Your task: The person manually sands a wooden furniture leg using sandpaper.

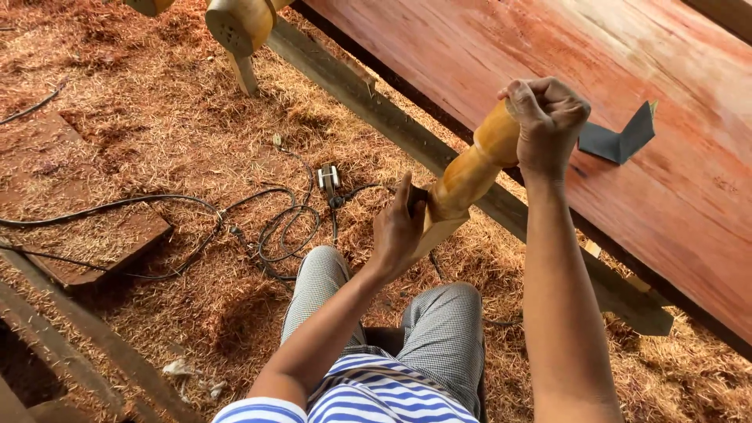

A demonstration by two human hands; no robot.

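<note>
Turned wooden leg point(468, 178) held tilted at frame centre. Right hand point(548, 121) grip closed around its upper end; left hand point(399, 227) grip presses dark sandpaper against its lower part. Folded sandpaper sheet point(620, 139) lies on bench point(548, 55), upper right.

Workshop floor and bench surroundings

A folded dark sandpaper sheet point(620, 139) lies on the reddish wooden plank point(501, 55) at two o'clock; black cables point(258, 227) coil over wood shavings point(157, 110) at nine o'clock.
</note>
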